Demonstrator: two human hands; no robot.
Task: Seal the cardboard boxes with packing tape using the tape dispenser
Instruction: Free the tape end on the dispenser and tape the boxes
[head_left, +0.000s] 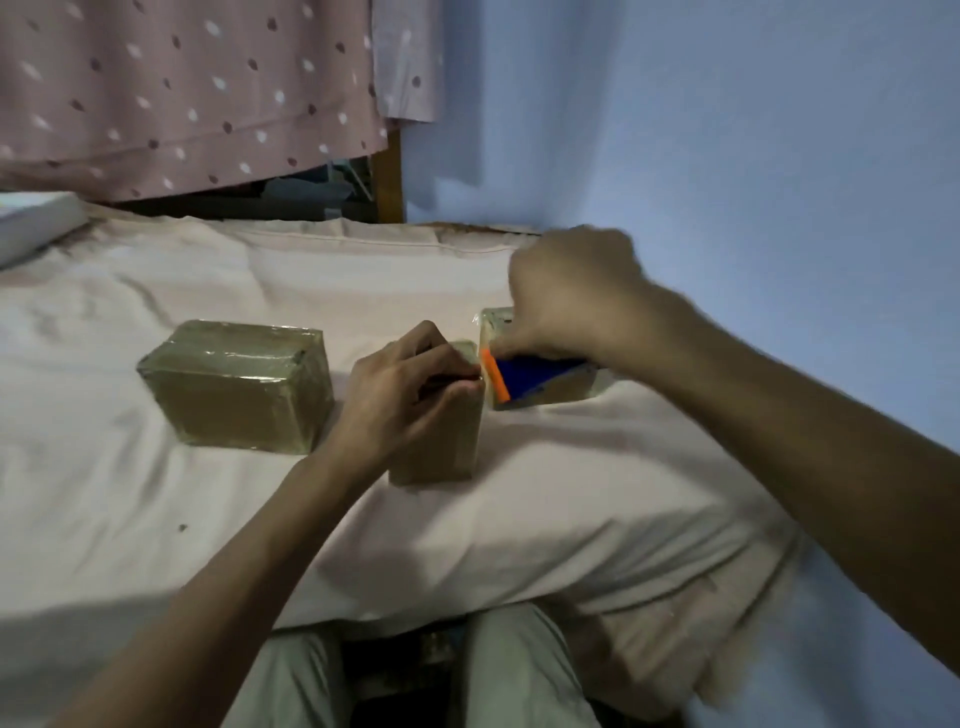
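A: Status on the hands?

B: Left hand (410, 384) sits on top of the middle cardboard box (441, 441), fingers curled, thumb and fingertips pinched together at the box's top right edge. Looks like it's pinching the tape end, but the tape itself is too blurred to confirm.

A: Right?

B: Right hand (566, 296) is wrapped around the tape dispenser (524, 376) from above — blue body, orange blade end. The orange end points at the left hand's fingertips, almost touching them. The hand is motion-blurred.

A: Where are the boxes?

B: Three, all on the bed (260, 519), which has a pale sheet. Middle box under the left hand. Taped box (239, 384) just left of the left hand, glossy with tape all over, apart from the middle one. Third box (498, 322) sits under and behind the right hand, mostly hidden by the dispenser, close beside the middle box — can't tell if they touch.

A: Anything else around?

B: Blue wall (727, 130) to the right of the right arm. Pink dotted curtain (182, 88) beyond both hands. White flat object (36, 223) far left on the bed, partly cut off. Person's knees (410, 675) in light trousers below the forearms, at the bed's near edge.
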